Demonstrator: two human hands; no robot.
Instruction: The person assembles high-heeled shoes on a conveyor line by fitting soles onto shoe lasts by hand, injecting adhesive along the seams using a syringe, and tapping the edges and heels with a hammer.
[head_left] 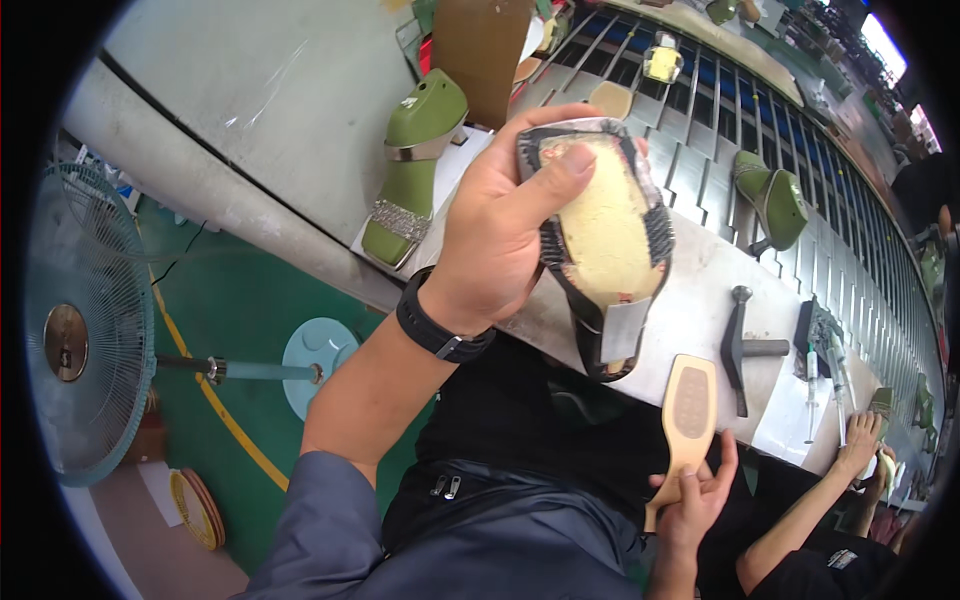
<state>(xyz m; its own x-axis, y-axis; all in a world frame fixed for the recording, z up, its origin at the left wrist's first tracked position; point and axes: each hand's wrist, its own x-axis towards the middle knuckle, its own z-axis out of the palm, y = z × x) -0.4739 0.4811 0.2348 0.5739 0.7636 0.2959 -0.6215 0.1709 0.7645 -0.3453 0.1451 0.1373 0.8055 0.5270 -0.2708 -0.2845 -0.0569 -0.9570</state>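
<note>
My left hand (490, 215) grips a half-made shoe (612, 230) with its underside turned up. That underside is cream, ringed by dark and grey folded edges, with a pale patch near its lower end. My thumb presses on the cream face. Lower right, my right hand (697, 497) pinches a beige shoe sole (690, 400) by its narrow end, the wide end pointing up. The sole has a tan patterned patch. Left of the shoe, a green shoe last (425, 110) with a glittery strap sandal on it lies on the bench.
A shoemaker's hammer (738, 350) rests on the metal bench, near syringe-like tubes (812, 395) on white paper. Beyond runs a rod conveyor (700, 130) carrying another green last (775, 200). A fan (80, 330) stands at left. A co-worker's hand (858, 445) is at far right.
</note>
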